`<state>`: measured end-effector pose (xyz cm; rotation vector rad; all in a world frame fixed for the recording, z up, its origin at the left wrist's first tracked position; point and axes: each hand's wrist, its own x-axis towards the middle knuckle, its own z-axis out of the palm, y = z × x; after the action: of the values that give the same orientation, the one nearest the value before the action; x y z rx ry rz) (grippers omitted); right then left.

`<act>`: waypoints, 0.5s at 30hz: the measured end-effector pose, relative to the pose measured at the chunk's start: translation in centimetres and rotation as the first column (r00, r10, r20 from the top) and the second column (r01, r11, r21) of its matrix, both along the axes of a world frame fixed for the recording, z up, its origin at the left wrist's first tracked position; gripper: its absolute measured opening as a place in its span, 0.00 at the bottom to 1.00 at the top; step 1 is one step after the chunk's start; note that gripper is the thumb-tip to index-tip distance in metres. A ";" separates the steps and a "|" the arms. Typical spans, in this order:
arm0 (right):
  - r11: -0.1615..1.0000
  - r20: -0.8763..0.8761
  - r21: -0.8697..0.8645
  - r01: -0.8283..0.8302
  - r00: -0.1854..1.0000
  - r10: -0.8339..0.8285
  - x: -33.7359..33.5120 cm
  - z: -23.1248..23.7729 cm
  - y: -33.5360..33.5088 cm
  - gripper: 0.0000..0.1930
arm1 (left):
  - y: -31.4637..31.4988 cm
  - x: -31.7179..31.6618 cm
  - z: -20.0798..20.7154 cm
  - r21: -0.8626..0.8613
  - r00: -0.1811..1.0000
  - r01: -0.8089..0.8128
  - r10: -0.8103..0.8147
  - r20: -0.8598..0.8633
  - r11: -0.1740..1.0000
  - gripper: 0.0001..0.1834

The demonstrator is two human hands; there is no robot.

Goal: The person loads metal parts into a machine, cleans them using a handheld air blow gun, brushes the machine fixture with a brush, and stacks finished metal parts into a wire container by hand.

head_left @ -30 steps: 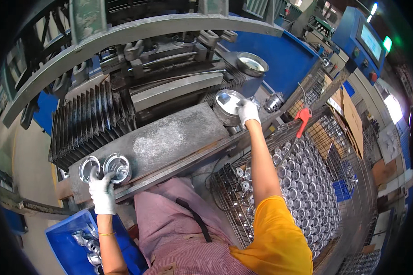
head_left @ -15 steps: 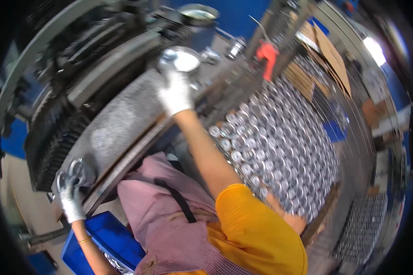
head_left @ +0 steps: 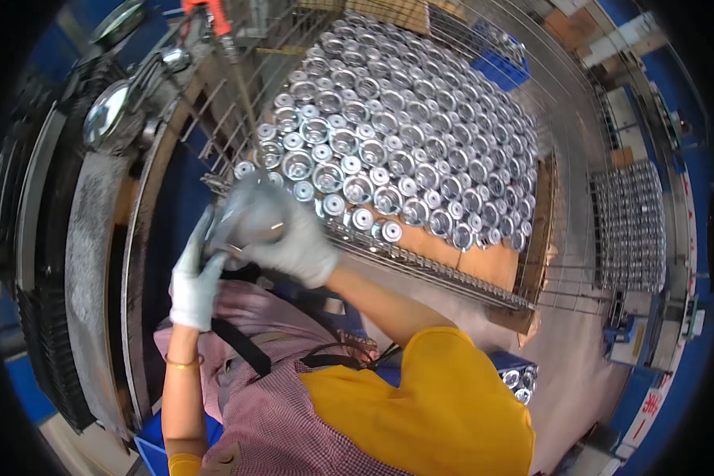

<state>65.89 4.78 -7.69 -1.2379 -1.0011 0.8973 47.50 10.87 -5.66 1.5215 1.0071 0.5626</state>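
Both my hands wear white gloves and meet in front of my body. Between them is a shiny, round, cup-like piece (head_left: 252, 208), smeared by motion, so its exact kind does not show. My right hand (head_left: 303, 250) closes round its right side. Fingers of my left hand (head_left: 197, 282) grip its left and lower edge. Just beyond the hands stand rows of shiny round cup-shaped parts (head_left: 357, 189) and smaller capped pieces (head_left: 362, 219), packed in a wire cage (head_left: 452, 279) on brown cardboard (head_left: 484, 266).
A long grey metal bench (head_left: 95, 238) runs along my left, with a shiny bowl-shaped piece (head_left: 107, 113) at its far end. An orange-red tool (head_left: 211, 12) hangs above the cage. Blue bins (head_left: 504, 70) stand behind it and beside me. Another filled cage (head_left: 628, 226) is at the right.
My view has swung right toward the cage. Both hands have left the bench and come together around the shiny round piece; before, they were far apart over the bench.
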 end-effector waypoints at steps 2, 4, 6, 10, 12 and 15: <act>0.971 -0.158 -0.162 0.177 0.966 -0.203 6.4 -0.3 -2.9 0.41 | -0.5 2.8 -0.8 0.133 0.997 0.080 -0.082 0.007 0.988 0.38; 0.900 0.177 -0.374 0.223 0.970 -0.166 14.8 -2.8 -6.8 0.32 | -0.8 2.8 -2.4 0.119 0.990 0.128 -0.118 -0.082 0.985 0.38; 0.785 0.242 -0.441 0.435 0.900 -0.362 22.1 -8.4 -12.3 0.31 | -1.0 1.6 -4.3 0.130 0.986 0.119 -0.101 -0.133 0.984 0.39; 0.202 0.505 -0.850 0.487 0.861 0.052 29.5 -22.7 -21.8 0.22 | -0.5 -0.9 -4.3 -0.123 0.984 0.009 -0.031 -0.176 0.992 0.38; 0.185 0.461 -0.869 0.459 0.887 -0.032 31.0 -27.4 -24.0 0.19 | -0.2 -1.9 -5.4 0.016 0.983 0.040 -0.037 -0.182 0.999 0.39; -0.028 0.349 -0.934 0.355 0.928 0.128 28.6 -25.2 -19.2 0.32 | -0.3 -3.3 -5.4 -0.025 0.979 -0.052 0.046 -0.199 0.998 0.39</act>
<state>94.45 -14.40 -32.87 -2.8455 -0.2378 1.3574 44.16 10.55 -11.07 1.5518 1.2037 0.4342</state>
